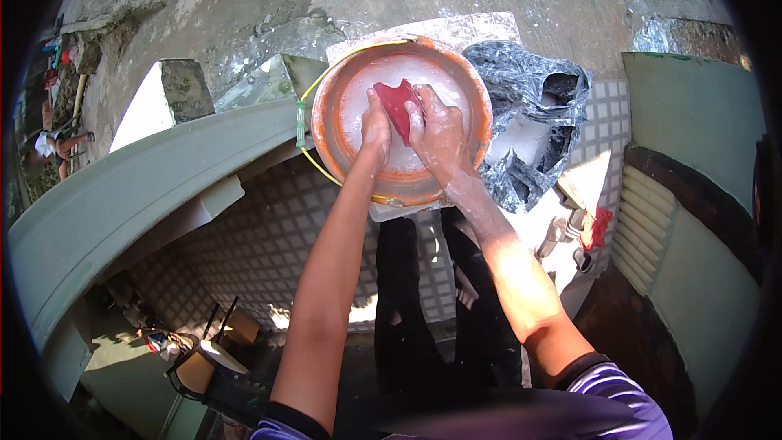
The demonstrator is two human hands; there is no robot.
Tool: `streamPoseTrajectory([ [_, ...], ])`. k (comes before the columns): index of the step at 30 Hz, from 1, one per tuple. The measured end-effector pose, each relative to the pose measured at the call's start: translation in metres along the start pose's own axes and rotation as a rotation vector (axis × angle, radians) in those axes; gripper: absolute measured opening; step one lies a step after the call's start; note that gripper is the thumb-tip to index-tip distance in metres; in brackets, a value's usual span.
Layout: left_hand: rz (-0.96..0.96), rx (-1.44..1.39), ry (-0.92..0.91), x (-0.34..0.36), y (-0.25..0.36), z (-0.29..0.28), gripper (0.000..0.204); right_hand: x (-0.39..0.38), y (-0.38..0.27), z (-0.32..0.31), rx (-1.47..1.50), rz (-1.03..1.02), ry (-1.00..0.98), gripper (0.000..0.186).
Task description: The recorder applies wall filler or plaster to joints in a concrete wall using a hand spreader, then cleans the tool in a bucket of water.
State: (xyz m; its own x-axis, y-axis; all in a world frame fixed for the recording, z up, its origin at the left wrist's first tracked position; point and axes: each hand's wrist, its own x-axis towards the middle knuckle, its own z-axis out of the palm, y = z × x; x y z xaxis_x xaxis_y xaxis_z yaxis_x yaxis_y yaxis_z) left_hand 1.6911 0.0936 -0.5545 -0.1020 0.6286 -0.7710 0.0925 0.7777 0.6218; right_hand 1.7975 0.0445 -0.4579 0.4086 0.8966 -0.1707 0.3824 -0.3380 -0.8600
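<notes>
An orange bucket (322,118) with pale, whitish material inside stands in front of me. Over it, both my hands hold a dark red piece with a notched upper edge; whether this red piece (394,107) is a scoop or something else I cannot tell. My left hand (375,126) presses on its left side, thumb up. On the right side, my right hand (442,132) grips it with fingers curled, and white residue coats that hand and wrist. A yellow bucket handle (310,161) with a green grip hangs at the bucket's left rim.
Right of the bucket lies a crumpled dark plastic bag (533,85) holding white material. Under the bucket is a pale slab (489,28). A grey-green ledge (138,167) curves along the left. A person (61,147) is far left. Red cloth (596,228) lies at the lower right.
</notes>
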Motion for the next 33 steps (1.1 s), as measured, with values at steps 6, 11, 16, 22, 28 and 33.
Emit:
streamPoseTrajectory([
  [6,0.275,0.08,0.074,-0.012,0.012,0.004,0.047,-0.009,-0.006,-0.007,-0.157,0.039,-0.204,0.025],
  [11,0.942,0.486,0.147,-0.016,0.022,0.0,0.018,-0.014,-0.008,-0.012,-0.064,-0.006,-0.044,0.02],
  [16,0.974,0.661,0.173,-0.038,0.035,-0.012,0.024,-0.021,-0.01,-0.024,-0.165,0.015,-0.017,0.017],
  [22,0.878,1.048,0.215,-0.073,0.056,-0.024,0.022,-0.026,-0.014,-0.043,-0.231,-0.032,0.035,0.019],
  [28,0.607,1.232,0.256,-0.09,0.076,-0.02,0.036,-0.013,-0.018,-0.072,-0.34,0.052,-0.167,0.024],
  [33,0.776,0.922,0.042,-0.095,0.093,-0.025,0.03,0.001,-0.044,-0.123,0.376,0.16,0.074,0.031],
])
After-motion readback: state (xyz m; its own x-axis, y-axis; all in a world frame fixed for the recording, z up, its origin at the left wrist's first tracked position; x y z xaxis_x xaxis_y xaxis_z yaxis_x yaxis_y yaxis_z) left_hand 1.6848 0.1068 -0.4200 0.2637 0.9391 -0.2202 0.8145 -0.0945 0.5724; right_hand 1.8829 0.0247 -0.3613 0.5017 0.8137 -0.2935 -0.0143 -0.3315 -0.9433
